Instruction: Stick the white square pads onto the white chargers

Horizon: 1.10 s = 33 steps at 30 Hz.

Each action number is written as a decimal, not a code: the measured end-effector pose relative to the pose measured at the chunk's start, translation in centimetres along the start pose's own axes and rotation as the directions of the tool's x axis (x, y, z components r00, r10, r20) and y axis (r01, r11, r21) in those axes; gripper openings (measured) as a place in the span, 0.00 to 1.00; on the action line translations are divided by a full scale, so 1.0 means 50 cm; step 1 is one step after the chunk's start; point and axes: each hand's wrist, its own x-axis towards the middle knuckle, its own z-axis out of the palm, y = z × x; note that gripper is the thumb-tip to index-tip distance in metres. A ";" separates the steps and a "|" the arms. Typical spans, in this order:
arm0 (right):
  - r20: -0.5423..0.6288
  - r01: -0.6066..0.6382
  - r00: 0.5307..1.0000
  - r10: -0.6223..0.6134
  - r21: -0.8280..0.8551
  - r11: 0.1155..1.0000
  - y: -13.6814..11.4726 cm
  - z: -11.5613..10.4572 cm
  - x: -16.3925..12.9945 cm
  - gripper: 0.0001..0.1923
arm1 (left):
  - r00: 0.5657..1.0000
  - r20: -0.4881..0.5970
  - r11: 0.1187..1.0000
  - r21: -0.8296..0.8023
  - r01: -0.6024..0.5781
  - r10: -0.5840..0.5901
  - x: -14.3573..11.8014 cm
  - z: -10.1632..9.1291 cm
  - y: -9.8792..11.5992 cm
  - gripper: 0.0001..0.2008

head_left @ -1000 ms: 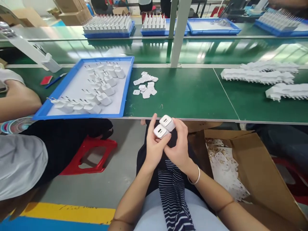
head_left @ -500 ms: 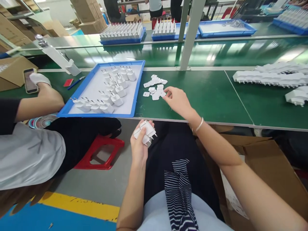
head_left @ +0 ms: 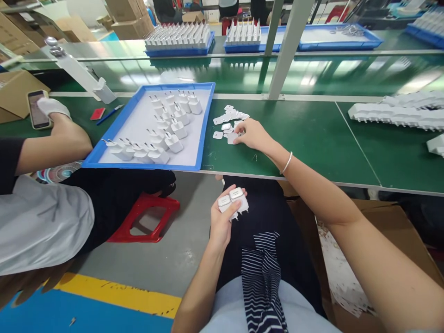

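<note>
Two white plug adapters (head_left: 233, 200) sit side by side in my left hand (head_left: 222, 220), held above my lap below the table edge, their pins pointing down to the right. My thumb presses across them. My right hand (head_left: 254, 134) is at the pile of small white flat pieces (head_left: 231, 115) on the green table, thumb and fingertips pinched at a flat white piece (head_left: 232, 138) on the pile's near side. Whether that piece is lifted I cannot tell. Left of the pile, a blue-rimmed tray (head_left: 202, 138) bears several white plug adapters (head_left: 176, 127), pins up.
At my left, a co-worker's gloved hand (head_left: 52, 107) touches a phone (head_left: 38, 110). Rows of white parts (head_left: 395, 115) lie on the table's right. A metal post (head_left: 287, 51) stands behind the pile. An open cardboard box (head_left: 391, 231) is under the table, a red stool (head_left: 152, 217) at left.
My left hand has moved right and turned the adapters so their end faces show upward. My right hand stays at the pile, fingertips now on a near piece. The view has shifted slightly.
</note>
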 end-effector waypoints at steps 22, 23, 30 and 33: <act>0.168 0.310 0.856 -0.488 0.589 0.746 -0.030 -0.127 -0.362 0.15 | 0.917 0.377 0.983 0.167 0.073 -0.132 -0.096 0.032 0.124 0.23; 0.186 0.217 0.891 -0.415 0.628 0.748 -0.033 -0.126 -0.380 0.17 | 0.929 0.359 0.976 0.216 0.015 -0.094 -0.103 0.035 0.123 0.23; 0.088 -0.070 0.996 -0.010 0.852 0.519 -0.063 -0.039 -0.485 0.11 | 0.923 0.379 0.913 0.352 -0.207 0.063 -0.152 0.043 0.109 0.17; -0.063 -0.004 0.991 0.119 0.871 0.492 -0.058 -0.008 -0.496 0.10 | 0.914 0.401 0.900 0.370 -0.231 0.070 -0.163 0.034 0.100 0.18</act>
